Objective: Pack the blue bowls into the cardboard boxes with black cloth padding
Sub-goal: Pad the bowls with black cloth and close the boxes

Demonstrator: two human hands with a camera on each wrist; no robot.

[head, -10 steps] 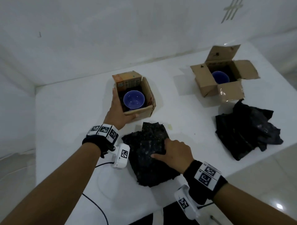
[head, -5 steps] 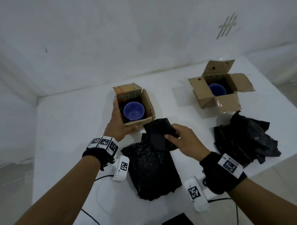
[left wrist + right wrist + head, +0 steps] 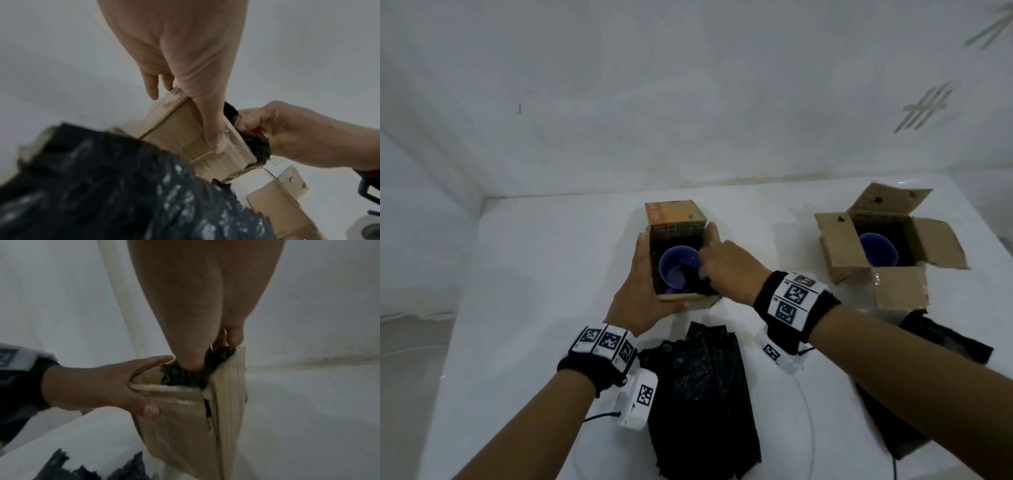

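- Left hand (image 3: 641, 294) braces the near-left corner of the small printed box (image 3: 677, 219): fingers straight along the left wall, thumb flat on the front wall, nothing gripped.
- Right hand (image 3: 729, 270) reaches into that box from the right, fingers curled round a black cloth piece (image 3: 256, 146) at the box's near-right inside corner.
- Blue bowl (image 3: 678, 270) sits upright inside the small printed box, dark padding round it, cloth partly over its right rim.
- Stack of black cloth sheets (image 3: 702, 394) lies on the white table (image 3: 534, 274) just in front of the box, between the forearms.
- Second cardboard box (image 3: 842, 236) stands well right, flaps open; second blue bowl (image 3: 878, 248) inside on dark lining.
- Another black cloth pile (image 3: 948, 342) lies in front of that box, partly hidden by the right forearm.
- Both wrists wear black bands with marker tags.
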